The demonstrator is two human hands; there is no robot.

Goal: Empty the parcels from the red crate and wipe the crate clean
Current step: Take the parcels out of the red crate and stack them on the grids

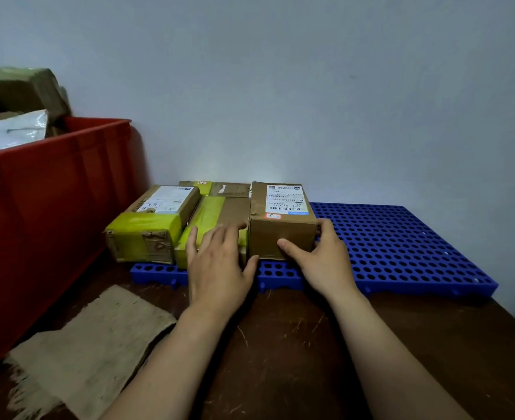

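The red crate holds piled parcels; four taped cardboard boxes sit packed together beside it.

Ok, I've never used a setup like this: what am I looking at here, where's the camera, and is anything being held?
There is no machine here. A person is working with bare hands, and the one picture comes from a camera worn on their head, looking forward and down. The left hand lies flat on the taped parcel. The right hand grips the brown box at its near right corner. Both packages sit on a blue mat on the table. The red crate on the left has parcels in it. A cloth lies on the table beside the crate.
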